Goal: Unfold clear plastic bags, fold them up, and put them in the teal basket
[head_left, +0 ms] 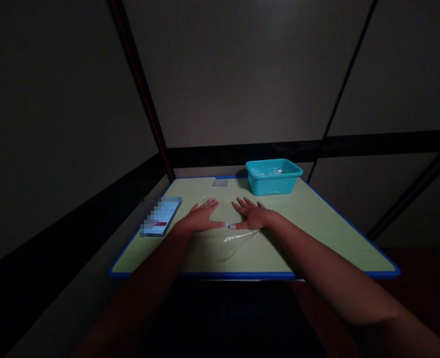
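Observation:
A thin, clear plastic sheet or bag (238, 239) lies on the table, its near part wrinkled and shiny. My left hand (202, 217) rests palm down on it, fingers spread and pointing away from me. Beside it, my right hand (252, 216) lies flat in the same way, fingers apart. The two thumbs point inward and their tips nearly meet. Neither hand grips anything. Part of the plastic is hidden under the hands, and its far edge is hard to make out.
A turquoise plastic basin (274, 185) with clear plastic inside stands at the back right. To the left lies a lit phone (167, 215). A small grey flat piece (220, 183) is near the back edge. The pale green table (324, 238) has a blue rim; panelled walls stand behind and left.

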The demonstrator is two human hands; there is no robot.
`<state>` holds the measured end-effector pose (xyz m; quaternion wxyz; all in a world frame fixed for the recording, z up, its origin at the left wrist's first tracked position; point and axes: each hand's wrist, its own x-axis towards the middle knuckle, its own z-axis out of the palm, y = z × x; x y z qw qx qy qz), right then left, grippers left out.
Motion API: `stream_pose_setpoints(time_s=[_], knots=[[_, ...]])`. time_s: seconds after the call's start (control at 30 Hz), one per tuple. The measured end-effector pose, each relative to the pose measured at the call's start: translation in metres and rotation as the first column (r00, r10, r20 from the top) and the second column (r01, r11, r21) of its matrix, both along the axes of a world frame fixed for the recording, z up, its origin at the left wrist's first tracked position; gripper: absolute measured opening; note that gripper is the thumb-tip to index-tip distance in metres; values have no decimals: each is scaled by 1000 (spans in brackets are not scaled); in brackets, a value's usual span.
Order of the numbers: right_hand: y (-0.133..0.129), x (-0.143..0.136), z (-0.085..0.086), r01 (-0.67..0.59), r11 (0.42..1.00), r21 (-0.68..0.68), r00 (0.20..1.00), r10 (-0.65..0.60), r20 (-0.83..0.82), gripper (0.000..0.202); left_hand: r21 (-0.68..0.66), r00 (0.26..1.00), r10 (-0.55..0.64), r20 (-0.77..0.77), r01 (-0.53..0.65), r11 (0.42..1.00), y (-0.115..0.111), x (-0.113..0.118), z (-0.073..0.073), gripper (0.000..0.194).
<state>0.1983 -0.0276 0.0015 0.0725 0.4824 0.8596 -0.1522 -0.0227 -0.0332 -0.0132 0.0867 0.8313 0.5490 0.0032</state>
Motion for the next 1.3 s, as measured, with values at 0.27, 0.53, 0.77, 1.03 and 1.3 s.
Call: stream_pose_setpoints(time_s=[0.27, 0.53, 0.77, 1.03, 1.3], knots=[[-3, 5, 5, 12, 999, 30, 998, -10, -55, 115, 68, 1000, 8, 8, -8, 998, -2, 0, 3, 96], [-11, -6, 6, -167, 986, 7, 971, 166, -174, 94, 22, 999, -21, 41, 20, 1000, -5, 4, 3, 77], [-2, -1, 3, -69, 997, 19, 996, 70, -62, 68, 12, 999, 47, -11, -47, 999, 1, 0, -1, 79], [8, -4, -7, 21, 994, 108, 997, -13, -74, 63, 267, 992, 84, 90, -106, 958, -4, 10, 4, 65], [10, -6, -9, 21, 990, 137, 998, -11, -69, 72, 70, 996, -64, 56, 60, 996, -10, 25, -3, 71]])
